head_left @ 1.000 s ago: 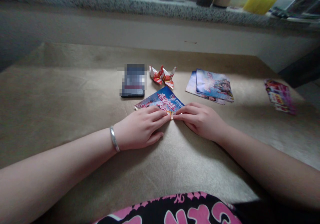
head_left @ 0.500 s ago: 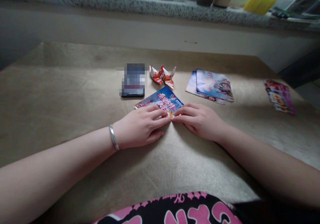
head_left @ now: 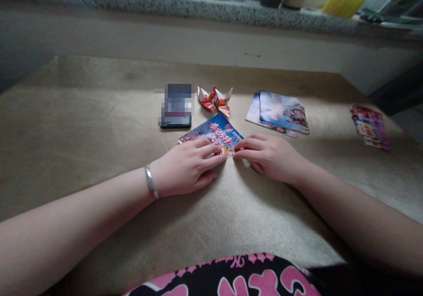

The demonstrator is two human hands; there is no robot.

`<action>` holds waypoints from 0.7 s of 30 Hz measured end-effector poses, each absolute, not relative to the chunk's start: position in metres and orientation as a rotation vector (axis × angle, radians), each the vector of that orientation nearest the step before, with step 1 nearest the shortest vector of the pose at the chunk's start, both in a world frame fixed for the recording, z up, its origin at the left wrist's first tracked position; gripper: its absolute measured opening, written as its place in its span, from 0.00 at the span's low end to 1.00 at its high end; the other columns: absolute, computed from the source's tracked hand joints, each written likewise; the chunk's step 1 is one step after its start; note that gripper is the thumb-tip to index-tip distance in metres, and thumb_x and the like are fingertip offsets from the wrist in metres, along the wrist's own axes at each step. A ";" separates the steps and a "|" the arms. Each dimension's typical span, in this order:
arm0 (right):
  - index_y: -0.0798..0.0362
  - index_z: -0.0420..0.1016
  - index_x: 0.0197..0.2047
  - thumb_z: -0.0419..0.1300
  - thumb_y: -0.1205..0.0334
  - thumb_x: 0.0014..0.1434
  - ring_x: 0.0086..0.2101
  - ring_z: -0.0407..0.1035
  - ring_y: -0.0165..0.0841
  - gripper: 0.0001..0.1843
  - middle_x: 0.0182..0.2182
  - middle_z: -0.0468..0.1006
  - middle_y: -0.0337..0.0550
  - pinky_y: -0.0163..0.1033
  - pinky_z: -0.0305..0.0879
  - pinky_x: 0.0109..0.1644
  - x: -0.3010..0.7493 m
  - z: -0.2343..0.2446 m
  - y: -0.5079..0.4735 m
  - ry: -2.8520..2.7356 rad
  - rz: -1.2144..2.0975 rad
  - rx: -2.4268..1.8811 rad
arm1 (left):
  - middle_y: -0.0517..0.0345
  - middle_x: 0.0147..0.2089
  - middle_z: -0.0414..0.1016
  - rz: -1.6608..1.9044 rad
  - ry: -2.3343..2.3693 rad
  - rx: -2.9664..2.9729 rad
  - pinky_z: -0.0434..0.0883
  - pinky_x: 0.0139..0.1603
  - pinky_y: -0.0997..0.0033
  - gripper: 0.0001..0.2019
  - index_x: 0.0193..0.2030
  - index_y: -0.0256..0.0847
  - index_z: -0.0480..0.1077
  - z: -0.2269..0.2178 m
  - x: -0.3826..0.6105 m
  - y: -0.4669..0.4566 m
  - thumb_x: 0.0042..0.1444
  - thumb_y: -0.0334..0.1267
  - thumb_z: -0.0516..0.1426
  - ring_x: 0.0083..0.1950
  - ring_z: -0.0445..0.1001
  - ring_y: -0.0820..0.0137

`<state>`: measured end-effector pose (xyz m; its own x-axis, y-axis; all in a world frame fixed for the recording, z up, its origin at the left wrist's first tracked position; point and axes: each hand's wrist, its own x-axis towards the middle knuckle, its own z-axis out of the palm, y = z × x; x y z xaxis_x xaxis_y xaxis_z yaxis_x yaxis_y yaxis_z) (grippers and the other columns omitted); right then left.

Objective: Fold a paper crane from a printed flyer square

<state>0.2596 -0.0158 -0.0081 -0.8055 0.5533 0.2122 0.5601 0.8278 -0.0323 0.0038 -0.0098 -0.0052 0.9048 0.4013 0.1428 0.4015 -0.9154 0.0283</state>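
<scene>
A printed blue sheet of paper (head_left: 220, 128) with large white-and-red lettering lies on the table in front of me, one corner pointing away. My left hand (head_left: 188, 166) rests over its lower left part, fingers stretched flat toward the near edge, a silver bangle at the wrist. At the lower right edge of the sheet, my right hand (head_left: 266, 157) touches the paper with its extended fingertips, the thumb tucked low beneath. A narrow gap separates the fingertips of both hands. The hands cover the sheet's near edges, so any fold there is partly hidden.
Beyond the sheet stand red-and-white folded paper figures (head_left: 215, 101), beside a dark phone (head_left: 178, 119) with a blurred screen. Two printed sheets (head_left: 282, 113) overlap to the right, and pink printed papers (head_left: 370, 128) lie farther right. A stone windowsill (head_left: 198, 9) holds several items.
My right hand has slid slightly to the right along the paper's edge, widening the gap between the fingertips. My left hand has stayed in place.
</scene>
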 end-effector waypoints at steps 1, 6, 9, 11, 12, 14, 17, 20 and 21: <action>0.52 0.75 0.46 0.53 0.73 0.56 0.41 0.67 0.36 0.17 0.46 0.77 0.45 0.40 0.66 0.43 0.261 -0.008 -0.016 -2.799 -0.049 -0.865 | 0.48 0.55 0.69 -0.227 -0.645 -3.065 0.65 0.59 0.57 0.20 0.59 0.38 0.64 -0.005 0.004 -0.010 0.61 0.41 0.51 0.56 0.65 0.59; 0.52 0.76 0.45 0.53 0.74 0.55 0.39 0.68 0.35 0.17 0.43 0.78 0.45 0.40 0.66 0.42 0.264 -0.006 -0.014 -2.795 -0.054 -0.864 | 0.49 0.55 0.68 -0.212 -0.654 -3.060 0.65 0.59 0.57 0.21 0.60 0.38 0.63 -0.007 0.004 -0.009 0.61 0.42 0.51 0.56 0.65 0.58; 0.51 0.76 0.46 0.53 0.73 0.56 0.39 0.69 0.34 0.18 0.43 0.78 0.45 0.39 0.66 0.41 0.266 -0.004 -0.013 -2.808 -0.051 -0.851 | 0.48 0.56 0.68 -0.224 -0.654 -3.058 0.65 0.59 0.56 0.21 0.60 0.39 0.63 -0.007 0.004 -0.009 0.61 0.42 0.51 0.56 0.65 0.58; 0.50 0.77 0.45 0.53 0.73 0.56 0.39 0.69 0.34 0.17 0.42 0.79 0.44 0.39 0.66 0.40 0.267 -0.002 -0.012 -2.813 -0.074 -0.854 | 0.48 0.56 0.68 -0.231 -0.650 -3.060 0.65 0.59 0.56 0.21 0.60 0.38 0.63 -0.008 0.004 -0.009 0.61 0.42 0.51 0.56 0.66 0.59; 0.50 0.77 0.45 0.53 0.73 0.56 0.39 0.70 0.34 0.17 0.42 0.79 0.44 0.39 0.66 0.40 0.268 -0.002 -0.012 -2.815 -0.087 -0.858 | 0.48 0.56 0.68 -0.232 -0.648 -3.060 0.65 0.59 0.56 0.21 0.60 0.38 0.63 -0.008 0.004 -0.009 0.61 0.42 0.51 0.56 0.66 0.59; 0.49 0.78 0.44 0.53 0.74 0.56 0.38 0.70 0.34 0.18 0.41 0.79 0.43 0.39 0.66 0.39 0.270 -0.001 -0.012 -2.813 -0.108 -0.861 | 0.48 0.55 0.68 -0.232 -0.642 -3.062 0.65 0.59 0.56 0.21 0.59 0.38 0.63 -0.008 0.004 -0.009 0.61 0.42 0.51 0.56 0.65 0.59; 0.48 0.78 0.43 0.53 0.74 0.56 0.38 0.71 0.33 0.18 0.41 0.79 0.42 0.38 0.65 0.38 0.276 -0.002 -0.011 -2.802 -0.126 -0.885 | 0.48 0.55 0.69 -0.237 -0.639 -3.066 0.65 0.59 0.57 0.21 0.59 0.38 0.63 -0.008 0.004 -0.009 0.61 0.41 0.51 0.56 0.66 0.59; 0.48 0.78 0.43 0.52 0.74 0.56 0.37 0.70 0.33 0.18 0.39 0.79 0.43 0.38 0.64 0.39 0.281 -0.004 -0.010 -2.797 -0.121 -0.918 | 0.48 0.55 0.69 -0.243 -0.638 -3.067 0.65 0.59 0.57 0.20 0.59 0.38 0.63 -0.008 0.004 -0.009 0.61 0.41 0.51 0.56 0.66 0.59; 0.48 0.78 0.43 0.52 0.73 0.56 0.37 0.70 0.33 0.18 0.39 0.79 0.43 0.38 0.64 0.39 0.283 -0.004 -0.009 -2.799 -0.121 -0.918 | 0.48 0.55 0.69 -0.248 -0.637 -3.063 0.65 0.59 0.57 0.20 0.59 0.38 0.64 -0.008 0.004 -0.009 0.61 0.41 0.51 0.56 0.66 0.59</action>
<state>0.2830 -0.0091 -0.0041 -0.7893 0.5777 0.2080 0.5935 0.8047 0.0171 0.0035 -0.0094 -0.0079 0.9051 0.3961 0.1547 0.3965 -0.9176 0.0294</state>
